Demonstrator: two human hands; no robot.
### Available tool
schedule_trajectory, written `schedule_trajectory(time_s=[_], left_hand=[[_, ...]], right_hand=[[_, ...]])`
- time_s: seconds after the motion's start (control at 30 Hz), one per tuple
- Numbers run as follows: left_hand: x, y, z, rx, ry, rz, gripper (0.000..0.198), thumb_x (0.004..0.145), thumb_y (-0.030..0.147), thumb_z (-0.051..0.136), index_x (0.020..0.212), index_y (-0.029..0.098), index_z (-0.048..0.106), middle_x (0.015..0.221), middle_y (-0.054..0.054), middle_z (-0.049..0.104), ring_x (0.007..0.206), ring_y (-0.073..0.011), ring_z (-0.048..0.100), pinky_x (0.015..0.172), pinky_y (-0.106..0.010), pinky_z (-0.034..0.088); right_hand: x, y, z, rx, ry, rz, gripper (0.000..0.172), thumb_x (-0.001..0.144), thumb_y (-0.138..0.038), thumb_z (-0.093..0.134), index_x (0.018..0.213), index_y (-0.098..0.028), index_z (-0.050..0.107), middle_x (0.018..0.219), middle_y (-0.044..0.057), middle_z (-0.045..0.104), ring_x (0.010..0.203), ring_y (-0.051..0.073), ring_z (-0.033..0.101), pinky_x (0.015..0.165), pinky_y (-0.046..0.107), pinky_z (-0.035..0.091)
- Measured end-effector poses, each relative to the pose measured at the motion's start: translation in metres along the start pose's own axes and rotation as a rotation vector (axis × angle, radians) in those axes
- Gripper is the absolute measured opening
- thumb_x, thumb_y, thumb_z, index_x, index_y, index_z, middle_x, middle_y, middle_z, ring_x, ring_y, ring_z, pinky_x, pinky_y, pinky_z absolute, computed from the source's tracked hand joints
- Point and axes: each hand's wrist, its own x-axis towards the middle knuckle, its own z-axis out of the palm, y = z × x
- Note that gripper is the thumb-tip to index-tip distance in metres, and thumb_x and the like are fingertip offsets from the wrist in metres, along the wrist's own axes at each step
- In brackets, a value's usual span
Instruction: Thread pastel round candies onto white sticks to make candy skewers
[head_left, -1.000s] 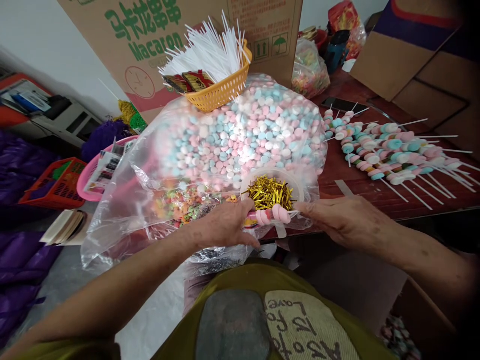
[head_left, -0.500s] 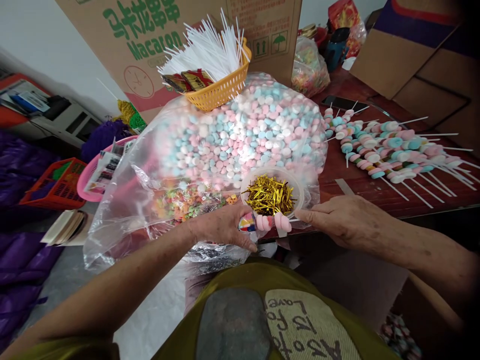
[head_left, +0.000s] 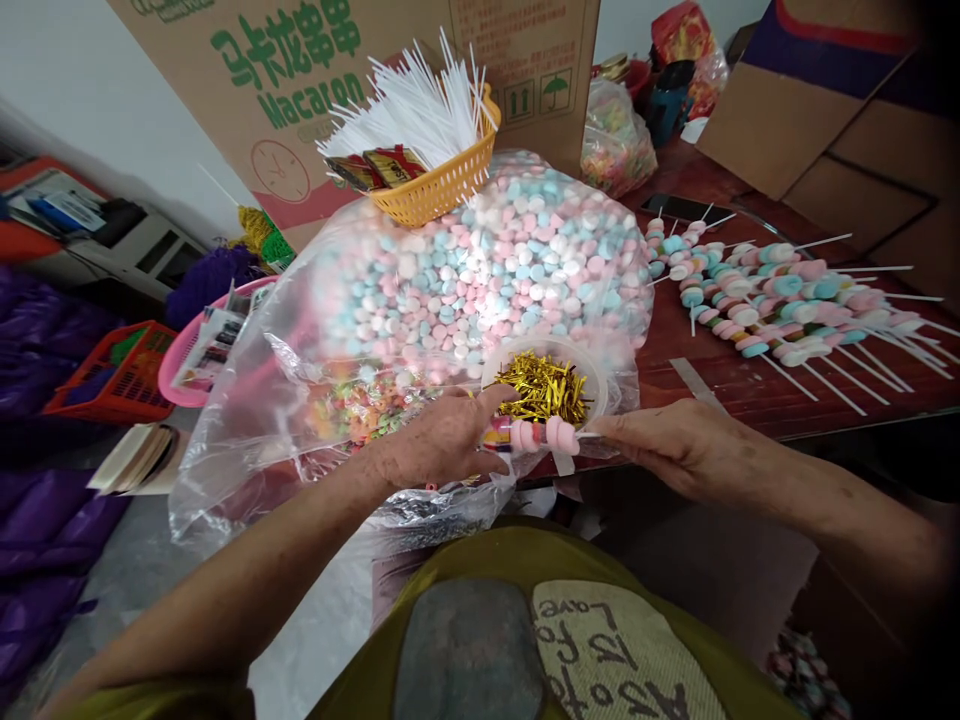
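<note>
A short skewer of pink marshmallows (head_left: 559,436) lies level near the table's front edge, with a colourful wrapped piece (head_left: 497,434) at its left end. My left hand (head_left: 442,440) has its fingers around that wrapped end, the thumb below and one finger stretched over the rim of the tub. From the other side, my right hand (head_left: 675,445) pinches the white stick close to the marshmallows. Just behind the skewer stands a clear round tub (head_left: 598,385) holding gold twist ties (head_left: 546,388). My left palm hides part of the wrapped end.
A large clear bag of pastel marshmallows (head_left: 487,270) covers the middle. On it sits a yellow basket (head_left: 442,185) of white sticks (head_left: 420,105). Finished-looking marshmallow skewers (head_left: 787,290) lie piled at right, near a phone (head_left: 686,208). A cardboard box (head_left: 525,80) stands behind.
My left thumb has come up closer to the wrapped end, and a finger now reaches over the tub's edge. The skewer has shifted slightly left; my right hand still pinches its stick.
</note>
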Motion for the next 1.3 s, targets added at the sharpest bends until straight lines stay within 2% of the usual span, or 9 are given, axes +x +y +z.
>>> schedule_trajectory(time_s=[0.17, 0.37, 0.47, 0.67, 0.87, 1.03, 1.13, 1.23, 1.3], left_hand=[[0.0, 0.006, -0.009, -0.371, -0.297, 0.071, 0.074, 0.066, 0.035, 0.077, 0.13, 0.02, 0.043, 0.115, -0.009, 0.063, 0.102, -0.0263, 0.06, 0.084, -0.035, 0.046], [0.006, -0.002, 0.007, -1.025, -0.715, 0.201, 0.08, 0.051, 0.041, 0.085, 0.12, 0.017, 0.053, 0.075, 0.001, 0.064, 0.069, -0.0183, 0.062, 0.062, -0.029, 0.05], [0.007, -0.01, 0.012, -1.038, -0.637, 0.091, 0.074, 0.057, 0.044, 0.082, 0.119, 0.016, 0.054, 0.07, 0.0, 0.063, 0.063, -0.0177, 0.061, 0.058, -0.028, 0.049], [0.01, 0.006, 0.003, -0.5, -0.257, 0.036, 0.077, 0.064, 0.033, 0.078, 0.132, 0.019, 0.044, 0.124, -0.01, 0.06, 0.111, -0.0252, 0.057, 0.09, -0.034, 0.046], [0.014, 0.033, 0.006, 0.167, 0.019, -0.092, 0.064, 0.083, 0.022, 0.054, 0.141, 0.013, 0.028, 0.09, -0.01, 0.071, 0.088, -0.0263, 0.067, 0.079, -0.038, 0.048], [0.011, 0.024, -0.009, 0.057, -0.01, 0.038, 0.072, 0.081, 0.03, 0.06, 0.142, 0.016, 0.025, 0.098, -0.01, 0.07, 0.09, -0.0233, 0.065, 0.076, -0.033, 0.047], [0.003, 0.01, -0.025, -0.205, -0.181, 0.037, 0.091, 0.071, 0.042, 0.072, 0.145, 0.02, 0.023, 0.109, -0.009, 0.067, 0.09, -0.0198, 0.063, 0.074, -0.027, 0.046], [-0.003, 0.004, -0.035, -0.33, -0.376, 0.04, 0.063, 0.07, 0.044, 0.073, 0.126, 0.024, 0.053, 0.105, -0.003, 0.068, 0.086, -0.016, 0.062, 0.071, -0.023, 0.044], [-0.003, 0.006, -0.036, -0.229, -0.336, -0.01, 0.04, 0.073, 0.043, 0.071, 0.107, 0.023, 0.065, 0.092, 0.0, 0.069, 0.08, -0.0151, 0.061, 0.069, -0.023, 0.042]], right_hand=[[0.004, -0.002, -0.013, -0.415, 0.169, -0.21, 0.033, 0.089, -0.008, 0.037, 0.112, -0.019, 0.059, 0.071, 0.001, 0.064, 0.06, 0.015, 0.054, 0.058, 0.028, 0.032], [0.009, 0.003, -0.023, -0.711, 0.247, -0.392, 0.03, 0.091, -0.011, 0.04, 0.117, -0.018, 0.053, 0.083, 0.005, 0.065, 0.066, 0.016, 0.05, 0.062, 0.032, 0.032], [0.007, 0.005, -0.014, -0.673, 0.256, -0.414, 0.03, 0.091, -0.009, 0.04, 0.119, -0.015, 0.05, 0.086, 0.006, 0.066, 0.067, 0.016, 0.051, 0.064, 0.033, 0.034], [0.001, 0.008, 0.009, -0.498, 0.229, -0.373, 0.029, 0.091, -0.012, 0.04, 0.118, -0.013, 0.05, 0.084, 0.004, 0.067, 0.065, 0.015, 0.055, 0.062, 0.031, 0.034], [0.002, -0.002, 0.026, -0.249, 0.199, -0.161, 0.034, 0.087, -0.007, 0.038, 0.115, -0.015, 0.055, 0.072, 0.001, 0.065, 0.059, 0.013, 0.056, 0.053, 0.025, 0.031], [-0.006, -0.002, 0.028, -0.366, 0.254, -0.162, 0.032, 0.089, -0.011, 0.039, 0.117, -0.017, 0.054, 0.069, 0.0, 0.063, 0.055, 0.013, 0.051, 0.053, 0.028, 0.027], [-0.015, 0.0, 0.021, -0.429, 0.346, -0.25, 0.033, 0.091, -0.011, 0.044, 0.123, -0.015, 0.049, 0.075, 0.001, 0.064, 0.061, 0.014, 0.051, 0.059, 0.029, 0.031], [-0.02, -0.002, 0.016, -0.484, 0.335, -0.285, 0.032, 0.092, -0.01, 0.044, 0.124, -0.013, 0.048, 0.08, 0.004, 0.065, 0.067, 0.015, 0.052, 0.064, 0.031, 0.034], [-0.021, -0.004, 0.014, -0.526, 0.306, -0.298, 0.031, 0.093, -0.011, 0.042, 0.123, -0.013, 0.048, 0.082, 0.005, 0.065, 0.066, 0.015, 0.051, 0.064, 0.032, 0.034]])
